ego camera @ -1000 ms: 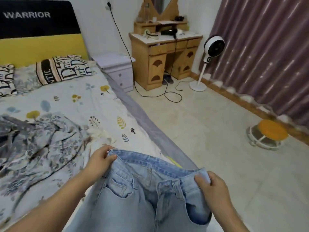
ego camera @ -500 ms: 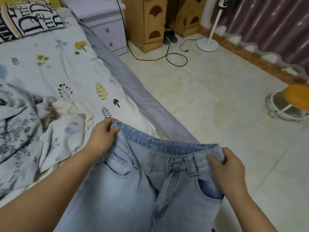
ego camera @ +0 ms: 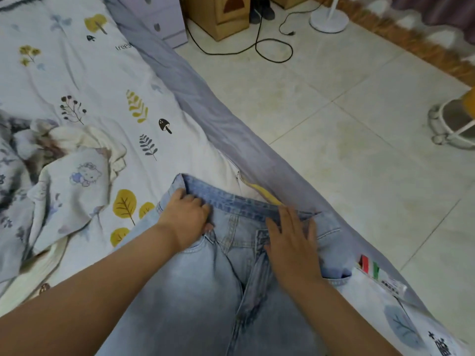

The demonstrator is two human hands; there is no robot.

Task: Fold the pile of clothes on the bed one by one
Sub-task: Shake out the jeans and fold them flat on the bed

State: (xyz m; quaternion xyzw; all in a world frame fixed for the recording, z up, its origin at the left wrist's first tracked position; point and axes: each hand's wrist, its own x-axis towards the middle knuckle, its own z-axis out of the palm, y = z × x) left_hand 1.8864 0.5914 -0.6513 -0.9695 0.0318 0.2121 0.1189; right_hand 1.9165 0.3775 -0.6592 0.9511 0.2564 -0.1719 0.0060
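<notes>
Light blue jeans (ego camera: 200, 291) lie front side up on the bed's near right part, waistband pointing away from me. My left hand (ego camera: 185, 217) grips the left end of the waistband, fingers curled over the denim. My right hand (ego camera: 290, 242) lies flat on the fly and the right side of the waistband, fingers spread. A crumpled pile of clothes (ego camera: 74, 173) sits to the left: a pale garment with a cartoon cat print, with grey floral cloth behind it.
The bed (ego camera: 108, 80) has a white sheet with leaf prints and a grey edge running diagonally. On the tiled floor to the right are a black cable (ego camera: 272, 51), a white fan base (ego camera: 329, 19), a low stool (ego camera: 455, 124) and a wooden cabinet (ego camera: 218, 14).
The jeans came down from being held up and now lie on the bed. My right hand let go of the waistband and flattened on the denim. The view tilted further down.
</notes>
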